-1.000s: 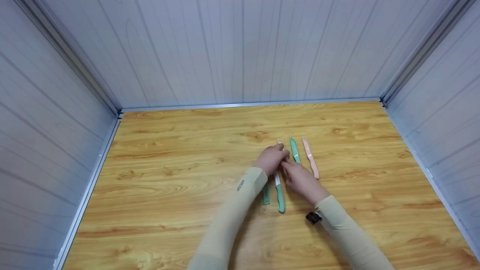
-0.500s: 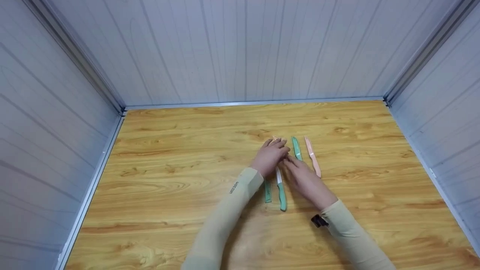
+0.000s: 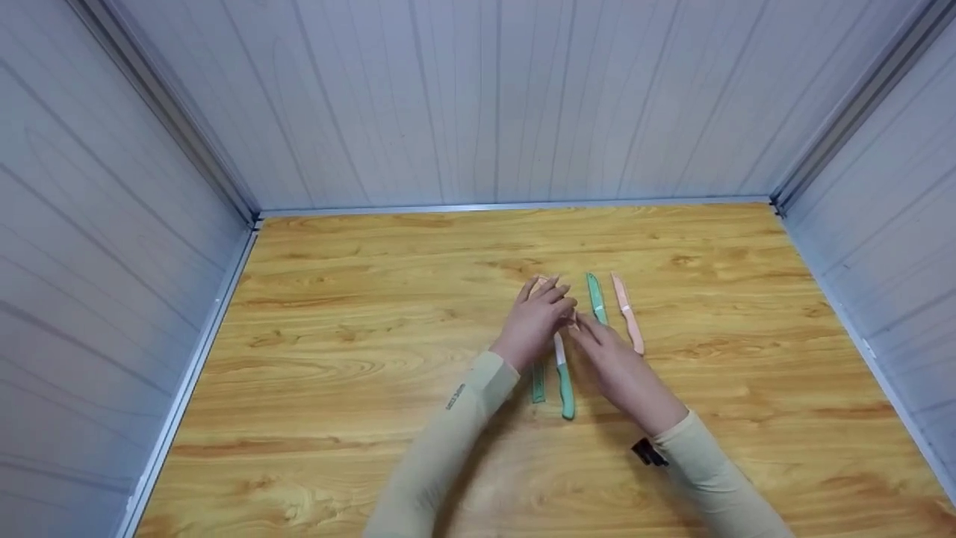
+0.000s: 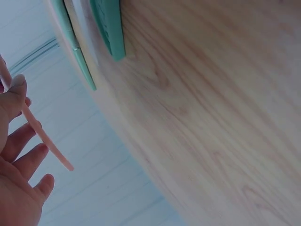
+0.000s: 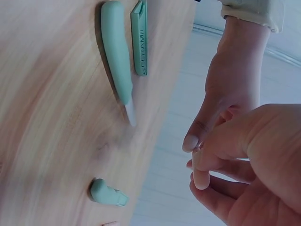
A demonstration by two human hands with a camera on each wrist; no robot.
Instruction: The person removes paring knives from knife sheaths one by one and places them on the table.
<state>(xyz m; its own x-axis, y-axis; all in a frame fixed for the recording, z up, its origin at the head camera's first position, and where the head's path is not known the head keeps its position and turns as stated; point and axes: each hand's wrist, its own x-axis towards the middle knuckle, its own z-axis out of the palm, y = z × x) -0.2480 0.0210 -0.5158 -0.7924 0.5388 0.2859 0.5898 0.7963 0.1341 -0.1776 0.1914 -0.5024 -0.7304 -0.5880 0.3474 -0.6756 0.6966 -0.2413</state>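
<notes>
Both hands hold a slim pink knife above the table. My left hand (image 3: 532, 321) pinches its pink sheath (image 4: 49, 141) between thumb and fingers, the other fingers spread along it. My right hand (image 3: 621, 372) pinches the pink handle end (image 5: 201, 179), close against the left thumb. Fingers hide the join between handle and sheath, so I cannot tell whether any blade shows. Below the hands lie a green-handled knife (image 3: 566, 392) with its white blade bare and a separate green sheath (image 3: 538, 385).
A sheathed green knife (image 3: 597, 295) and a sheathed pink knife (image 3: 629, 317) lie side by side right of the hands. Panelled walls (image 3: 463, 104) enclose the wooden table (image 3: 358, 418) at the back and both sides.
The left fingers have spread and shifted slightly left along the pink sheath. The right hand stays close to the left, gripping the handle end. The knives on the table keep their places.
</notes>
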